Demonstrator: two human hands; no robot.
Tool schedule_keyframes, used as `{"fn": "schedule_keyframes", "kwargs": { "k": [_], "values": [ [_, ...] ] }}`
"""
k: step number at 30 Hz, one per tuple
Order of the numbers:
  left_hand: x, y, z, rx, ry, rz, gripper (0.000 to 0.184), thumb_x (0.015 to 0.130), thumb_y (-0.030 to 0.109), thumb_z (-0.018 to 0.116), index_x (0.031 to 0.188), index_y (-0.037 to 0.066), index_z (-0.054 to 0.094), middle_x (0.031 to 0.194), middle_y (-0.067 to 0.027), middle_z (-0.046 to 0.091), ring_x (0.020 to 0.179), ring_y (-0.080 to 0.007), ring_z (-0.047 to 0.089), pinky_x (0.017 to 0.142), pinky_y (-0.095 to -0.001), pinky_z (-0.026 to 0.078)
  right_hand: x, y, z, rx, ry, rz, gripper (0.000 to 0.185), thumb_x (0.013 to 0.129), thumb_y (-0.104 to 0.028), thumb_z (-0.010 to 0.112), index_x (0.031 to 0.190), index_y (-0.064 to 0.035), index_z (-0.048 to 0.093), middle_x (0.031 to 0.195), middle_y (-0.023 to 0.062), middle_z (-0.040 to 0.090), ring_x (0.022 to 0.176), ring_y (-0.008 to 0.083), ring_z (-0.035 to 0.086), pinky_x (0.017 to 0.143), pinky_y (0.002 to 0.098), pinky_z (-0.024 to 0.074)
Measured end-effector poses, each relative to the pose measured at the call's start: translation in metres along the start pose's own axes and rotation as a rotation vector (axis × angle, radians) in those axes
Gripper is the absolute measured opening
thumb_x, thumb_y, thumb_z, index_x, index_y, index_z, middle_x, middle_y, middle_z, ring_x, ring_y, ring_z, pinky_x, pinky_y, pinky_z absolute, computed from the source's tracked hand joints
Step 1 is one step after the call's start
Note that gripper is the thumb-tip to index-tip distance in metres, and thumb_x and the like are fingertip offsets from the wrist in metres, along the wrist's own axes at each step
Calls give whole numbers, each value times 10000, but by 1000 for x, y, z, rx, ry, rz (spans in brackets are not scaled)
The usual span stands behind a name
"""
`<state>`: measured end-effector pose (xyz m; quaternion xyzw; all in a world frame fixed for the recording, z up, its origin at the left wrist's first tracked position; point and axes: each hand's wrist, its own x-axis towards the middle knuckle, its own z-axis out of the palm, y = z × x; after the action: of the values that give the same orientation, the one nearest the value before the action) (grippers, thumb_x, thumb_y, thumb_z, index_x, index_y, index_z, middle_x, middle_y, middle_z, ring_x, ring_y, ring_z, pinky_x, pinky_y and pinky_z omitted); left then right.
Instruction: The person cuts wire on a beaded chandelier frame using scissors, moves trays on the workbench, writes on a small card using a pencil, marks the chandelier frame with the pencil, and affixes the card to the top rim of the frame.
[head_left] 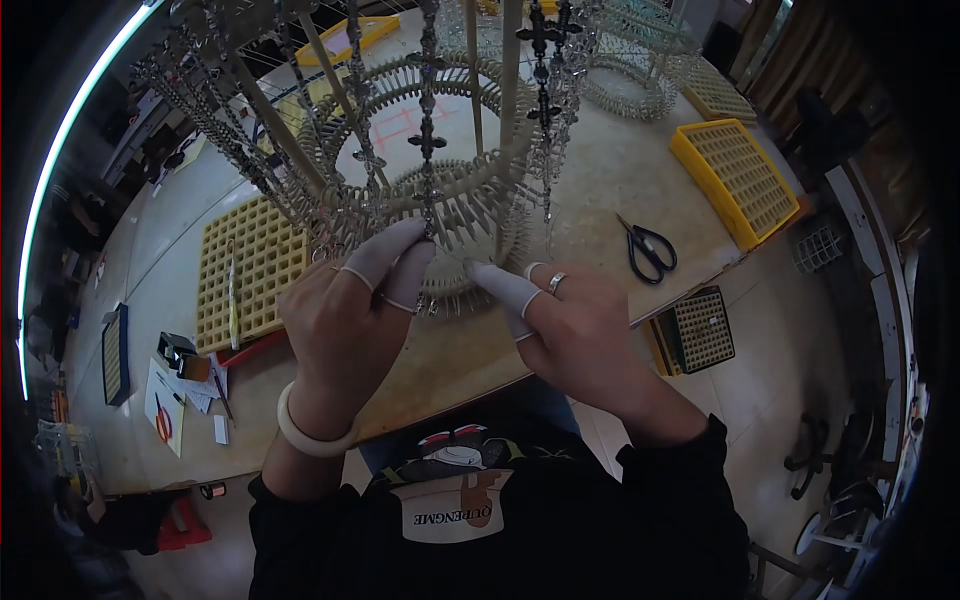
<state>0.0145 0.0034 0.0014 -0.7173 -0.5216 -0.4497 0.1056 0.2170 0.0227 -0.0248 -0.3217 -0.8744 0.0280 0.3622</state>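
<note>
A round rack [480,190] with coiled rings and upright posts stands in front of me, hung with bead chains. My left hand [355,300], wearing white finger covers and a pale bangle, pinches the lower end of a dark beaded chain [428,145] with cross-shaped pieces. To its right, my right hand [570,325], with finger covers and a ring, has its thumb and forefinger together beside the rack's lower coils; whatever lies between those fingertips is too small to make out. The two hands are slightly apart.
Black-handled scissors [650,252] and a yellow tray [735,185] lie to the right. A beige compartment tray [250,270] is at the left, near papers and orange scissors [163,422]. Another rack [630,85] stands behind. A dark tray [704,330] sits below the table's edge.
</note>
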Motion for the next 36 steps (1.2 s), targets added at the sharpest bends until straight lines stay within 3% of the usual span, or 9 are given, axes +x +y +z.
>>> {"fn": "schedule_keyframes", "kwargs": {
  "k": [7,10,12,16,18,21,24,27,36],
  "values": [
    [-9,7,-8,-74,75,43,186,759,81,748,942,88,714,653,-60,652,507,-163,580,505,-257,439,1,-1,-15,11,123,1,376,607,-31,692,983,-39,681,653,37,531,582,223,569,499,341,442],
    [-8,16,-1,-128,2,76,208,751,73,748,956,83,713,654,-55,653,510,-166,582,509,-264,441,4,0,-14,45,208,-7,343,628,-25,716,968,-28,668,671,43,560,585,228,586,504,337,459],
    [-7,20,3,-19,-198,35,227,747,71,746,971,81,710,638,-45,639,506,-177,579,506,-284,441,6,-2,-14,62,244,-13,337,633,-18,726,964,-25,661,688,47,576,593,231,595,512,336,468],
    [-9,9,12,-19,-154,67,230,749,71,742,976,85,708,613,-36,620,502,-187,576,499,-302,439,6,-8,-14,110,302,-42,322,646,-8,735,957,-28,658,723,70,602,593,236,600,500,323,469],
    [-8,5,12,-52,-83,164,198,796,11,692,989,49,705,678,-70,661,540,-130,606,524,-244,445,7,-8,-17,144,304,-52,303,663,-4,735,955,-25,656,740,79,611,580,231,597,489,315,464],
    [-9,1,9,-121,-83,100,219,758,48,726,970,101,709,608,-38,608,503,-196,576,490,-305,435,8,-7,-27,360,389,-24,262,717,-1,720,970,-22,655,800,94,638,527,161,564,456,267,433],
    [-10,-1,7,-152,-73,97,222,763,33,717,974,103,709,606,-38,601,501,-194,573,484,-303,429,6,-1,-34,422,424,191,211,832,57,582,1029,-7,619,963,74,678,611,38,505,531,181,385],
    [-9,-2,4,-121,-92,133,242,757,29,719,986,107,708,588,-35,581,495,-192,568,480,-301,424,16,11,-22,402,479,169,240,804,51,631,1030,-29,641,859,89,653,469,62,449,446,214,365],
    [-12,-10,5,-107,-105,198,271,732,48,697,990,130,716,601,-23,554,513,-192,558,486,-309,410,21,8,-8,472,468,135,272,835,63,570,1087,-34,602,815,68,636,457,100,468,469,245,396]
  ]
}}
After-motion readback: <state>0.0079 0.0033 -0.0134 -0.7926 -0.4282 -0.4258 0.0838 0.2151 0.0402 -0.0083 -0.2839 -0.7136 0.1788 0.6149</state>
